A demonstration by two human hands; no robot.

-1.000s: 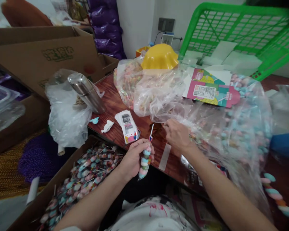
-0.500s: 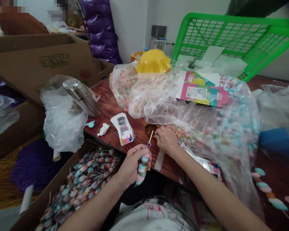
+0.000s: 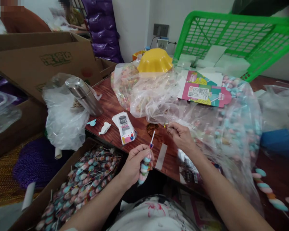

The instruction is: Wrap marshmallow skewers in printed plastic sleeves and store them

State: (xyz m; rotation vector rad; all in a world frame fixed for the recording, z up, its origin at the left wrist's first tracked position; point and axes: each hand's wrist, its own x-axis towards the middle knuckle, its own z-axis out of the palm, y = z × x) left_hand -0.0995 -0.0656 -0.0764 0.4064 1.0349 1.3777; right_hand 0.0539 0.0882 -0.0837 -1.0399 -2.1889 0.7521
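Note:
My left hand (image 3: 137,162) is closed round the gathered neck of a bagged marshmallow skewer (image 3: 144,168). The sweets, pink, blue and white, hang downward in clear wrap, and the white stick points up out of the neck. Over the table to the right, my right hand (image 3: 180,136) pinches a thin gold twist tie (image 3: 165,126), only its tip showing. Beside it on the wood lies a small heap of brownish-gold ties (image 3: 152,129). A stack of printed cards (image 3: 125,128) rests left of the heap.
A carton of wrapped marshmallow skewers (image 3: 84,179) stands low on the left. Behind are a steel flask (image 3: 84,96), a yellow bowl (image 3: 155,61), large clear bags of sweets (image 3: 238,118) and a green basket (image 3: 221,32). An unwrapped skewer (image 3: 267,189) lies far right. Other people sit at the back left.
My right hand has lifted from the heap of ties and moved right, now with a twist tie between its fingertips. My left hand keeps its hold on the skewer.

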